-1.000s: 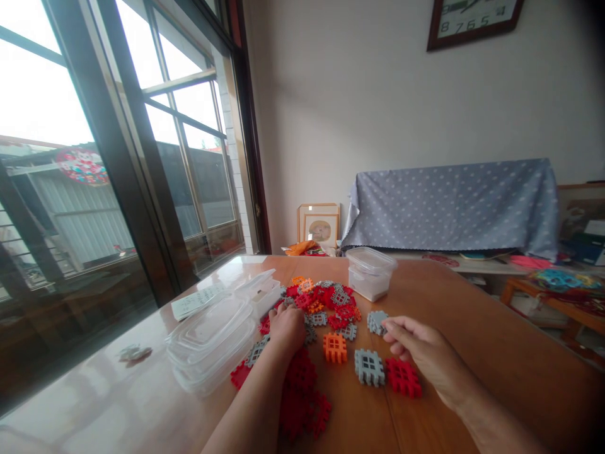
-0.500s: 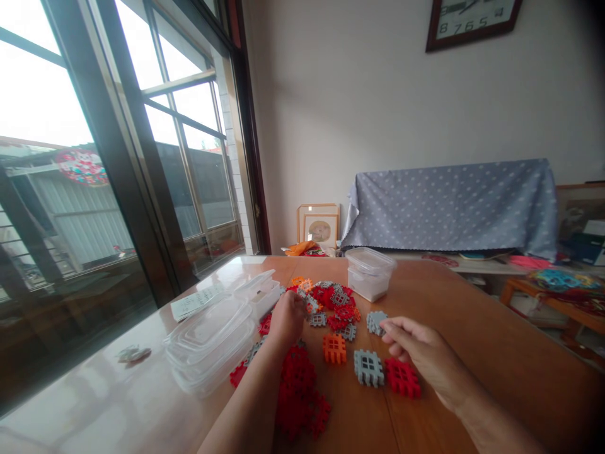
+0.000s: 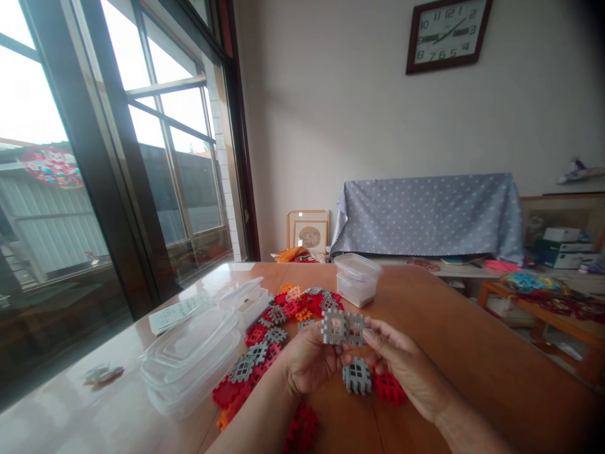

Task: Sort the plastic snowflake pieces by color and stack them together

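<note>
My left hand [image 3: 307, 360] is closed on a grey interlocking block [image 3: 327, 333] with a window-like opening, held up above the table. From the other side my right hand [image 3: 401, 356] pinches a second grey block [image 3: 361, 323] with toothed edges. The two blocks sit side by side at their edges; whether they are locked together I cannot tell. Below the hands stand a grey block stack [image 3: 358, 378] and a red block stack [image 3: 390, 387], the red one partly covered by my right hand. Loose red, grey and orange blocks [image 3: 275, 335] spread behind and left of my left arm.
Clear plastic lids and boxes [image 3: 189, 353] lie at the left of the wooden table [image 3: 454, 340]. A lidded clear container [image 3: 357, 284] stands at the back. Farther left are a paper sheet [image 3: 177, 313] and a small plastic packet [image 3: 103, 374].
My left hand has come back from the pile toward me with a grey block. My right hand has moved left with its grey block to meet it. The view has tilted up and shifted right.
</note>
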